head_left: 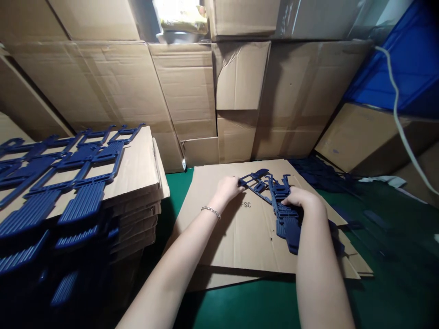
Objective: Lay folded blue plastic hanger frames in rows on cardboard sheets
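Note:
My left hand (230,189), with a chain bracelet at the wrist, pinches the left end of a dark blue plastic frame (255,183) over a cardboard sheet (226,237). My right hand (297,197) is closed on a bunch of similar dark blue plastic parts (284,212), with slatted pieces and hooked ends. The held frame slants toward this bunch, and their ends overlap. The letters FSC show on the cardboard between my arms. My right palm and arm hide part of the bunch.
A tall stack of cardboard sheets (137,183) bearing blue plastic frames (82,160) stands at the left. More dark parts (318,173) lie right on the green table (240,304). Boxes (185,91) wall off the back. A white cable (396,100) hangs at the right.

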Available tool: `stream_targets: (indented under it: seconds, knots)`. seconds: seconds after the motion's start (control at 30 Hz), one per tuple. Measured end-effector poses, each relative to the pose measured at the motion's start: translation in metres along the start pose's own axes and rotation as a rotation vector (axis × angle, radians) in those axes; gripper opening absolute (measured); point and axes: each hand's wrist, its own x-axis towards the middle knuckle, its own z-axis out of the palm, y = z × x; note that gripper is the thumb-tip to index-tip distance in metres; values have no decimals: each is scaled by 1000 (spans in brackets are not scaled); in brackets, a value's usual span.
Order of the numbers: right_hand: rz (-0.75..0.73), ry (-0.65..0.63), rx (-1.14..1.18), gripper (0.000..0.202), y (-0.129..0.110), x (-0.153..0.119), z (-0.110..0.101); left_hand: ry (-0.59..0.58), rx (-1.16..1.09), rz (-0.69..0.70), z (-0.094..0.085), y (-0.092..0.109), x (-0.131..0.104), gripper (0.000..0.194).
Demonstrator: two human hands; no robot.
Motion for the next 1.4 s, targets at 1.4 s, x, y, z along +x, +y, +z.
stream_targets:
  seconds: [1.4]
  knots:
    - [-406, -12, -174, 28, -134, -60, 75, -139, -63, -198, -51, -43, -55, 22]
